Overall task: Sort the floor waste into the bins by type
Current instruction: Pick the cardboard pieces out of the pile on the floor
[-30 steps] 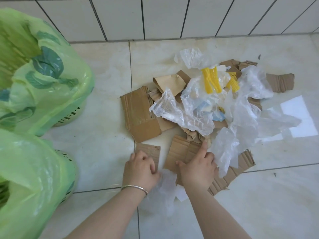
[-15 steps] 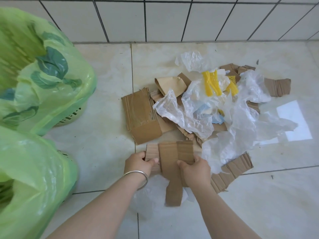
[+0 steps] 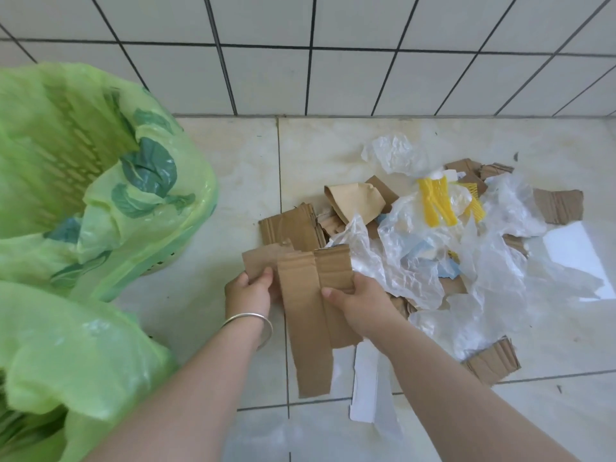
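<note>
Centre of frame, low: both hands hold a small sheaf of cardboard pieces above the floor, at the near left edge of the waste pile.
Left hand: fingers curled round the left-most piece, thumb on top; a bangle sits on the wrist.
Right hand: closed on the right edge of the sheaf, thumb across the front face.
Cardboard, handling: judged light and fairly stiff, corrugated, with torn edges; the long strip hangs free below the grip and could slide out. Pinching where the pieces overlap, near their top, looks soundest.
Plastic film: thin, crumpled, clear sheets right of centre; judged very light, limp and clingy, best gathered in a bunch.
Yellow foam netting: upper right, lying among the film; appears soft.
Upper bin: left of frame, lined with a green bag, mouth open.
Lower bin: lower left, also green-lined, contents not visible.
</note>
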A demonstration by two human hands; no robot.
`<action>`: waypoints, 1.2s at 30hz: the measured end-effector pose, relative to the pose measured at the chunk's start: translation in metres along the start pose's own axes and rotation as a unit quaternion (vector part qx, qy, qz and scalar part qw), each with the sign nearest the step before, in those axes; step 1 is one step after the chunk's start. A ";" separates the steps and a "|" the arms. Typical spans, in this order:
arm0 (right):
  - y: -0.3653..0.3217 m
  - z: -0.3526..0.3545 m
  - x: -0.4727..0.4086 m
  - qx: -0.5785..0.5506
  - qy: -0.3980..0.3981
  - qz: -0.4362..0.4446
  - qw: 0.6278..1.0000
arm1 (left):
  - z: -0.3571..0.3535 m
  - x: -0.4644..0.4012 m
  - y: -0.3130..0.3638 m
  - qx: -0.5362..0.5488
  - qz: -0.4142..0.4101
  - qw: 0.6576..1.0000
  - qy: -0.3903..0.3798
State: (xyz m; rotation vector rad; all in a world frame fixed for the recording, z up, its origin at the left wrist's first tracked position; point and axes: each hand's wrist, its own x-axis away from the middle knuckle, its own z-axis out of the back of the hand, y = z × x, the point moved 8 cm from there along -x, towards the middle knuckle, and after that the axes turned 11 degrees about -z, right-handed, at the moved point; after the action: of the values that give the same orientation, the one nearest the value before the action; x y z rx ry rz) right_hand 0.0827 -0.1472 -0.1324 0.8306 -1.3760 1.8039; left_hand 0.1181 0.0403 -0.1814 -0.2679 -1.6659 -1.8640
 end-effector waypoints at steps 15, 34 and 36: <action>-0.015 0.005 -0.031 -0.023 0.036 -0.004 0.999 | -0.016 -0.009 0.004 -0.037 -0.040 0.999 0.007; 0.154 -0.001 0.050 -0.042 0.170 -0.141 0.974 | 0.015 0.128 -0.082 -0.155 0.057 0.977 -0.138; 0.150 0.005 0.050 0.003 0.198 -0.116 0.973 | 0.008 0.134 -0.089 -0.165 0.065 0.973 -0.147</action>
State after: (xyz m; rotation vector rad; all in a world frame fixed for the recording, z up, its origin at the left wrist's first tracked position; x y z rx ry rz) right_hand -0.0695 -0.1715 -0.1670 0.5660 -0.9747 1.6786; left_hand -0.0394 0.0078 -0.1824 -0.8069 -1.4689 -2.0696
